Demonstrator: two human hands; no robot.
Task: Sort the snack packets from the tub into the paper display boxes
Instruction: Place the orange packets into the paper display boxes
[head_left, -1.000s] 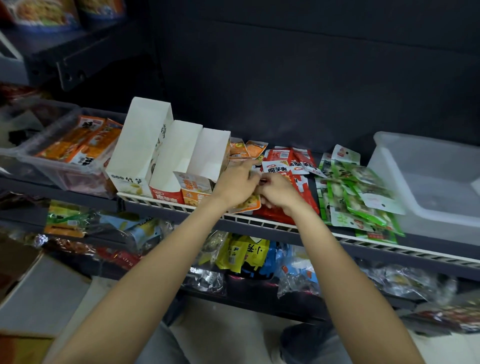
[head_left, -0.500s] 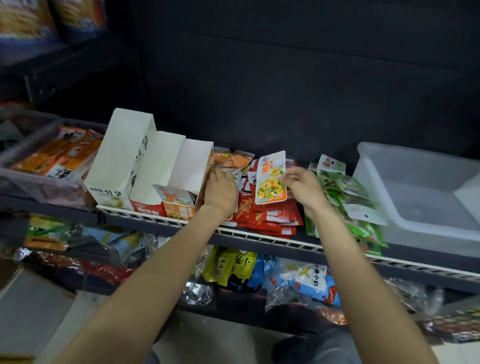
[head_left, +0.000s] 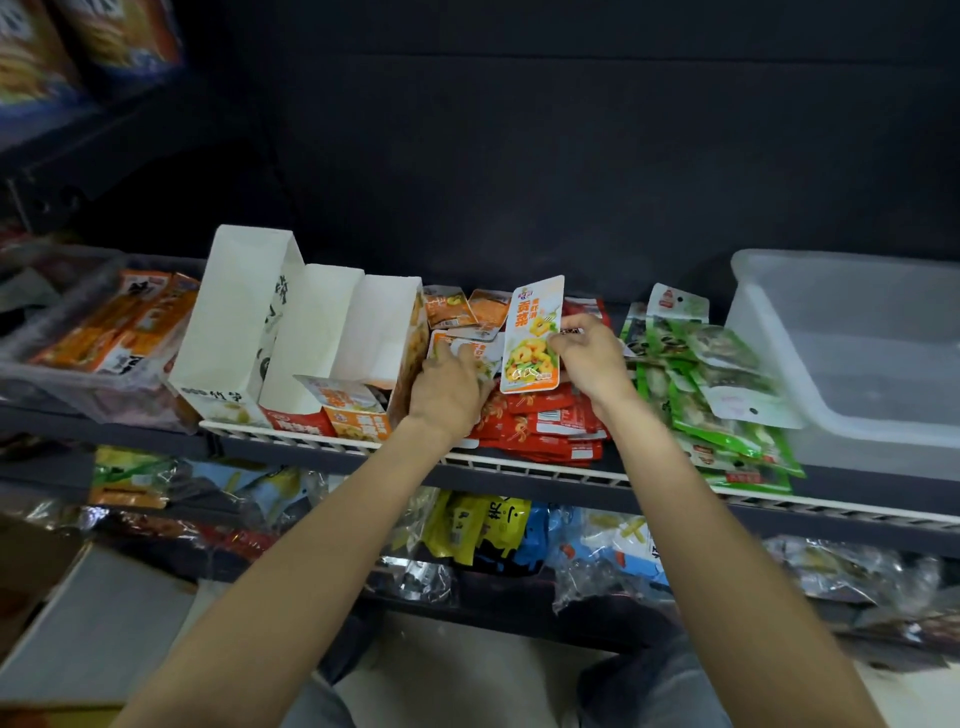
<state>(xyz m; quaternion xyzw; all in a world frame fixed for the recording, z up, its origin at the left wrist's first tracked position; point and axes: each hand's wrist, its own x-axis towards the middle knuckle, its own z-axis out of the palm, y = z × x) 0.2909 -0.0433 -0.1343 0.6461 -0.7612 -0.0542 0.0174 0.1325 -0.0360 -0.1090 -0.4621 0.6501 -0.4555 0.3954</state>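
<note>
Shelf (head_left: 519, 462); upright white-and-orange snack packet (head_left: 531, 338)

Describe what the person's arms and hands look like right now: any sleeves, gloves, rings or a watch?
Both forearms are bare right up to the bottom edge of the picture, with no sleeves in sight. The left hand and right hand wear no gloves. No watch, band or ring shows on either wrist or on the fingers, though the picture is a little soft.
</note>
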